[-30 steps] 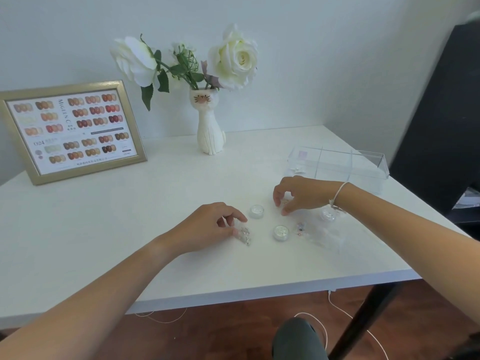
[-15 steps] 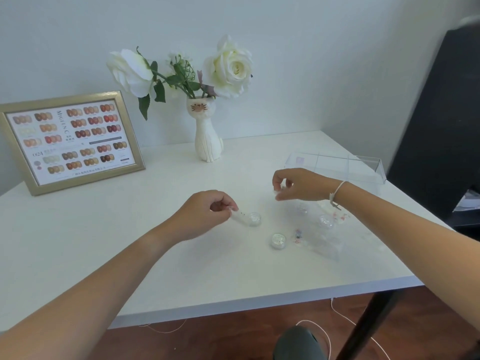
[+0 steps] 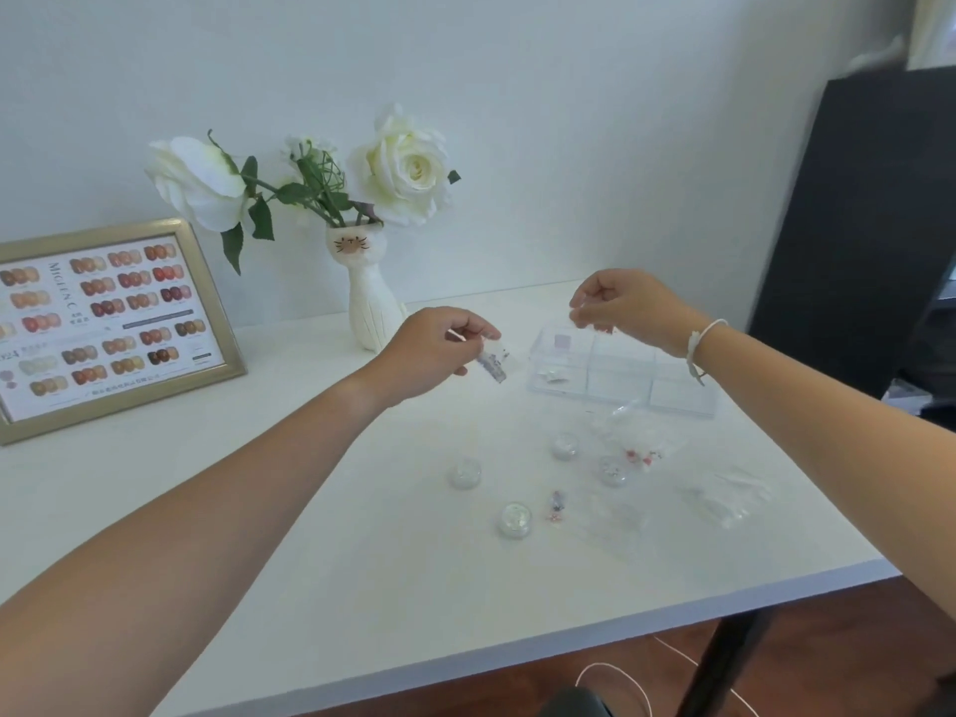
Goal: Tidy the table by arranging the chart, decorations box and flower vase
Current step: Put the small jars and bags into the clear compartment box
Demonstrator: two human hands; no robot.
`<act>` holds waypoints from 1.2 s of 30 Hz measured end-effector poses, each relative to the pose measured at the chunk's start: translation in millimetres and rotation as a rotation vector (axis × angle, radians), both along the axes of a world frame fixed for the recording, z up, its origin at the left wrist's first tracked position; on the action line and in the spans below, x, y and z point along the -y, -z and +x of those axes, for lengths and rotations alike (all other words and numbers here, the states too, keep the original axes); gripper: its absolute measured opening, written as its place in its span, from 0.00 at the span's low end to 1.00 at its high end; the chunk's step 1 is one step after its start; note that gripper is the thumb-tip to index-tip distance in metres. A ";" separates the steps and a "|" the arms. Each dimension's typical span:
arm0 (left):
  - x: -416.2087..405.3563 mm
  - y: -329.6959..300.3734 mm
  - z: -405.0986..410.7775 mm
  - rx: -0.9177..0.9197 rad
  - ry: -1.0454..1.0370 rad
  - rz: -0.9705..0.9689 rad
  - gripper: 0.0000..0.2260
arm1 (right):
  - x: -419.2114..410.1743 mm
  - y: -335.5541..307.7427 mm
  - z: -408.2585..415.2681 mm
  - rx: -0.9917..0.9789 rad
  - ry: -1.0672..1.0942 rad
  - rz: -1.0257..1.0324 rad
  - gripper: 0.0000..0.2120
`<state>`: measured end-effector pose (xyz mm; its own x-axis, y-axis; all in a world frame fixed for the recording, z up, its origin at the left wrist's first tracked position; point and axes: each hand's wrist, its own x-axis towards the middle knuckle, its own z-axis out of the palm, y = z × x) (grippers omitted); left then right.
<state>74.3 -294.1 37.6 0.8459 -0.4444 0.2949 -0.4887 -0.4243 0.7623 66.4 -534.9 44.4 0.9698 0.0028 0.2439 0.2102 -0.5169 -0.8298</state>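
We see a white table set against a pale wall. At its back left a gold-framed chart of nail colours stands leaning. Beside it, toward the middle, a white cat-shaped vase holds white roses. To the right a clear compartmented box sits on the tabletop with a few small bits inside. In front of the box lie four small round jars well apart from each other, a tiny cluster of beads, and several clear plastic bags, some with red specks, spread toward the right edge.
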 end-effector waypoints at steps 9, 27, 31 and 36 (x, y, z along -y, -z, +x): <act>65.6 -1.3 52.3 0.143 0.012 0.133 0.13 | 34.5 -0.4 12.0 0.009 0.138 0.072 0.04; 109.9 39.1 109.6 0.135 0.063 0.461 0.12 | 50.9 17.4 36.6 -0.008 0.234 0.141 0.04; 104.9 44.2 108.8 0.139 0.060 0.376 0.12 | 45.2 24.7 43.9 -0.023 0.221 0.123 0.05; 90.0 42.6 102.3 0.154 0.060 0.276 0.11 | 36.0 30.4 49.9 -0.040 0.212 0.121 0.07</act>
<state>176.5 -384.1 -5.0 0.7707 -0.5729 0.2787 -0.6196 -0.5719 0.5377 116.3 -570.9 13.9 0.9546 -0.2283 0.1914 0.0736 -0.4419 -0.8940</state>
